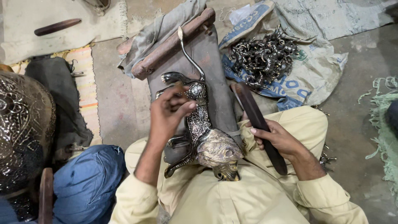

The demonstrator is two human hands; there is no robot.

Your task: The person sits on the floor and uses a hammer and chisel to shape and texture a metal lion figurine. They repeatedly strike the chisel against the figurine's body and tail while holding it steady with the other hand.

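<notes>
Two bare hands were at work over one engraved metal lion figurine (201, 130), silver-bodied with a brass-coloured maned head.

Left hand (168, 112): fingers bent and pinched together against the figurine's flank, fingertips (188, 105) touching the patterned silver body; whether anything small was held between them could not be told. Pale yellow sleeve (134, 195) at the forearm.

Right hand (277, 139): fingers wrapped closed around a long dark flat wooden stick (259, 122), gripped near its middle, the stick slanting from upper left to lower right across the thigh, apart from the figurine.

Figurine position: lying lengthwise on a dark grey padded board (215, 79) propped against the person's lap, head nearest the body, long curved tail (190, 56) pointing away, legs splayed to the left side.

Beyond the board:
- one rough reddish-brown wooden bar (174, 39), laid across the board's far end, partly draped in grey cloth (166, 25);
- one heap of small dark shiny metal castings (263, 58), on a printed white and blue woven sack (315, 74), right of the board;
- one large embossed dark metal vessel (23, 128), at the left edge;
- one blue denim-clad knee (89, 180) of a neighbouring person, lower left;
- one dark wooden stick (58, 27) on pale matting, upper left;
- green frayed netting (387, 132), at the right edge.
</notes>
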